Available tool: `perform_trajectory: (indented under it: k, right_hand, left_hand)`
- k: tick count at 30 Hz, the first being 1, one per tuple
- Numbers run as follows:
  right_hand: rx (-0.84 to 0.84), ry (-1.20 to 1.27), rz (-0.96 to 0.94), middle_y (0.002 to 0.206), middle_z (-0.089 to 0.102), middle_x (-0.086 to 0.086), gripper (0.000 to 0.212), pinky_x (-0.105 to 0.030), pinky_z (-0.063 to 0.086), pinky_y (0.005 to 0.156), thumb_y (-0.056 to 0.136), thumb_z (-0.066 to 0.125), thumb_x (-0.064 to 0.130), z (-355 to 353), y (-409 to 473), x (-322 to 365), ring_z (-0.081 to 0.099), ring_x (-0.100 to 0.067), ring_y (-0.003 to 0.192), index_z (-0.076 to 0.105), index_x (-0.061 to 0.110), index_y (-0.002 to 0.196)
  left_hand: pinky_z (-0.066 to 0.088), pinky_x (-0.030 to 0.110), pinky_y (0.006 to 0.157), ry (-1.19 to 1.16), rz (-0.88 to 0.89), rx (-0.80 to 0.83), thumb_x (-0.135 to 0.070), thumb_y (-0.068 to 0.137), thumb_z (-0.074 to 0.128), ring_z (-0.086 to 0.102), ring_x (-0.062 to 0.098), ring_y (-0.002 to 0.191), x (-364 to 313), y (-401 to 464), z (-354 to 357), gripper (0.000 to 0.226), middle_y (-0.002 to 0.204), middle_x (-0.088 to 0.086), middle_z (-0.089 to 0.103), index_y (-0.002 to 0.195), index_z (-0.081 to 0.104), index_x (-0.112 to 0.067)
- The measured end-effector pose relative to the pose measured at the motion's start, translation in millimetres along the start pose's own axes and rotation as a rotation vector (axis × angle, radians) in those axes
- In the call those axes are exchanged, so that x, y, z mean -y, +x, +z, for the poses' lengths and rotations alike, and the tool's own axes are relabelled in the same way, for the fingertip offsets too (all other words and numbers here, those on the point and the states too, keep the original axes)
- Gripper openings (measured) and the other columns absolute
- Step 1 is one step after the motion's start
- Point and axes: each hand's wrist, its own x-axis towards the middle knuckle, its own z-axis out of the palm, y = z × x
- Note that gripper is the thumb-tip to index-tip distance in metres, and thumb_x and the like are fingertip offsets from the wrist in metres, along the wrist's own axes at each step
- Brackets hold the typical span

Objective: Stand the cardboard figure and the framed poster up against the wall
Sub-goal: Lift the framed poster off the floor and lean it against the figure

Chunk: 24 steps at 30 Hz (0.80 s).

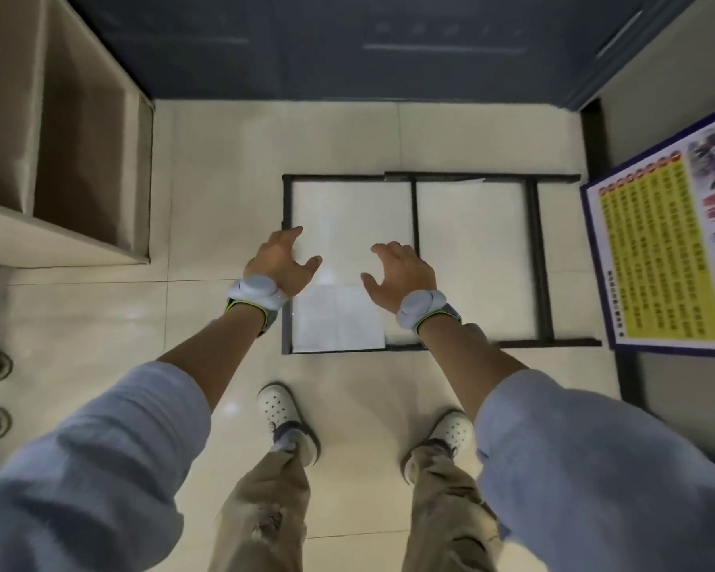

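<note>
A white panel in a dark frame (471,258) lies flat on the pale tiled floor (207,158) in the middle of the frame, its white face up and crossed by dark bars; whether it is the cardboard figure or the back of a framed piece cannot be told. Both hands hover over its left half, holding nothing. The left hand (279,262) is spread, fingers reaching over the panel's left edge. The right hand (401,272) is also spread, fingers curled a little, just left of the middle bar. A grey band sits on each wrist. At the right edge of the frame the framed poster (661,258), yellow and white with a blue border, stands against the wall (677,55). A beige cabinet (58,130) fills the upper left, and white shoes (275,406) show below.
</note>
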Motion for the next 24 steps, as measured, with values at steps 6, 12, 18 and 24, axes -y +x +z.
perform_trajectory:
  k: [6,12,18,24]
  right_hand:
    - [0.114,0.015,0.082,0.127,0.054,-0.008,0.048,-0.039,0.047,0.087,0.089,0.050,0.037,130,38,28,0.047,-0.028,0.118,0.043,0.013,0.130]
    - [0.244,0.003,0.048,0.129,0.053,-0.008,0.049,-0.037,0.045,0.086,0.089,0.050,0.037,265,59,19,0.046,-0.028,0.119,0.042,0.013,0.131]
    - [0.320,0.013,0.029,0.130,0.053,-0.007,0.048,-0.039,0.046,0.087,0.089,0.052,0.034,369,69,-10,0.047,-0.027,0.118,0.043,0.013,0.131]
    - [0.366,-0.032,-0.048,0.126,0.054,-0.008,0.043,-0.038,0.046,0.084,0.087,0.052,0.029,471,83,-44,0.048,-0.027,0.114,0.048,0.011,0.127]
  left_hand:
    - [0.033,0.032,0.109,-0.108,-0.062,0.060,-0.042,0.088,0.056,0.040,0.022,0.137,109,57,43,0.066,0.153,0.000,0.034,0.146,0.030,-0.025]
    - [0.032,0.026,0.105,-0.225,-0.205,0.107,-0.037,0.088,0.058,0.041,0.023,0.136,204,105,129,0.066,0.152,0.004,0.035,0.146,0.031,-0.020]
    - [0.037,0.034,0.108,-0.290,-0.294,0.114,-0.038,0.088,0.058,0.043,0.026,0.135,262,142,213,0.069,0.151,0.005,0.039,0.147,0.030,-0.019]
    - [0.038,0.029,0.098,-0.346,-0.343,0.087,-0.035,0.089,0.058,0.044,0.028,0.133,305,181,295,0.067,0.150,0.007,0.041,0.147,0.030,-0.016]
